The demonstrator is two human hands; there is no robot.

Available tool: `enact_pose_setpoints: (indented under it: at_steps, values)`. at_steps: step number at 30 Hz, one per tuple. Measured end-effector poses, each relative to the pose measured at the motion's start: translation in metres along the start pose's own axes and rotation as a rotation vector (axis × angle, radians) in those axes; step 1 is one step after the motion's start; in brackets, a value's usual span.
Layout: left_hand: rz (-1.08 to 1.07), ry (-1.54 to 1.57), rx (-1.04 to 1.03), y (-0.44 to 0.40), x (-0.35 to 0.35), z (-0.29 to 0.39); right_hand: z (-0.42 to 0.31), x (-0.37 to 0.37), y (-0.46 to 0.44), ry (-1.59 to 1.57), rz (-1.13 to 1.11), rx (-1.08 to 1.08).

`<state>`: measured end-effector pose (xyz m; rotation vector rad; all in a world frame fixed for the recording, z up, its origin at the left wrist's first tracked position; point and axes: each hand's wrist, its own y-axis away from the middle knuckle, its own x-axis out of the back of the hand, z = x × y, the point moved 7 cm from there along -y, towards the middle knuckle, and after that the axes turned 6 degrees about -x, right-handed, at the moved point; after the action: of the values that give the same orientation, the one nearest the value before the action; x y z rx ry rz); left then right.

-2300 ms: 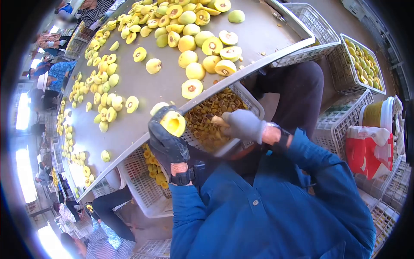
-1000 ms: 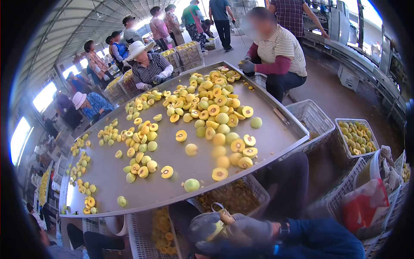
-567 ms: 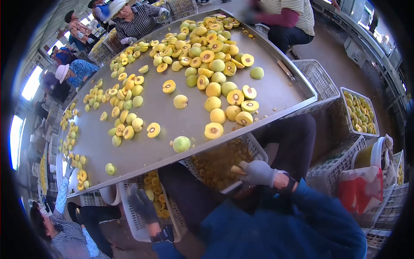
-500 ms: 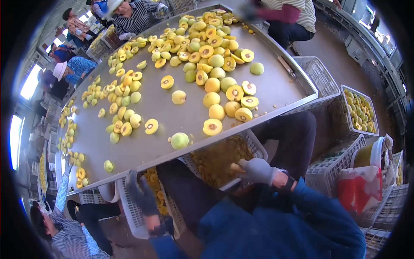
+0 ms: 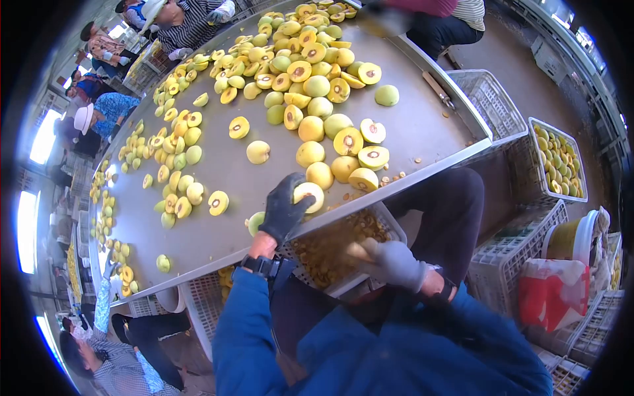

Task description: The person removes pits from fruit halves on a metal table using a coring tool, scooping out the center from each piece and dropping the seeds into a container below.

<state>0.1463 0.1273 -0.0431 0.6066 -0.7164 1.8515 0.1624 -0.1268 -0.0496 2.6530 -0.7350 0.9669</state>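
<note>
My left hand [image 5: 284, 210], in a dark glove, is at the near edge of the metal table with its fingers closed on a peach half [image 5: 309, 196], cut face up. Beside its wrist sits a greenish peach [image 5: 255, 223], partly hidden. My right hand [image 5: 395, 264], in a grey glove, is closed round a short light-wood handle [image 5: 360, 250] above a crate of pits and scraps [image 5: 317, 261]. Motion blurs that handle, and I cannot make out the tool's working end. Several yellow peach halves [image 5: 348, 141] lie just beyond my left hand.
The metal table [image 5: 409, 135] carries many halved peaches. A wooden-handled tool [image 5: 436, 88] lies near its right rim. Crates stand at right, one full of peaches [image 5: 558, 162], near a white bucket [image 5: 584, 237] and a red-and-white bag [image 5: 551, 290]. Other people work around the table.
My left hand has risen from beside the crate below the table to the table edge and taken hold of the peach half. My right hand stays over the scraps crate, still gripping the handle.
</note>
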Motion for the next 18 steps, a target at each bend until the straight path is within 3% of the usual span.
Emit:
enact_pose_setpoints:
  at_steps: [3,4,5,7,8,11,13,15,16,17,18]
  values:
    - [0.089,0.023,-0.056,0.011,0.028,0.030,-0.013,0.025,-0.030,-0.086,0.220,-0.032]
    - [0.095,0.172,-0.031,0.019,0.025,0.028,-0.023,0.034,-0.039,-0.167,0.252,-0.023]
    - [0.101,0.062,-0.082,0.025,0.029,0.048,-0.033,0.042,-0.046,-0.250,0.278,-0.009]
    - [0.078,0.292,0.033,0.039,0.026,0.077,-0.033,0.026,-0.062,-0.476,0.228,-0.132]
    - [0.132,0.365,-0.011,0.049,0.023,0.083,-0.032,0.015,-0.066,-0.656,0.229,-0.159]
    - [0.412,0.639,0.115,0.075,0.016,0.084,-0.048,-0.008,-0.064,-1.152,0.001,-0.320]
    - [0.489,0.732,0.062,0.083,0.013,0.100,-0.072,0.004,-0.050,-1.176,-0.111,-0.438]
    - [0.628,0.876,0.053,0.094,0.004,0.090,-0.083,0.002,-0.046,-1.152,-0.091,-0.376]
    - [0.732,0.991,0.124,0.098,-0.001,0.083,-0.065,-0.020,-0.052,-1.142,-0.040,-0.243]
    - [0.754,0.968,0.158,0.099,0.001,0.078,-0.070,-0.003,-0.047,-0.795,0.141,-0.092]
    - [0.722,0.584,0.049,0.104,0.009,0.080,-0.071,0.004,-0.037,-0.599,0.183,-0.032]
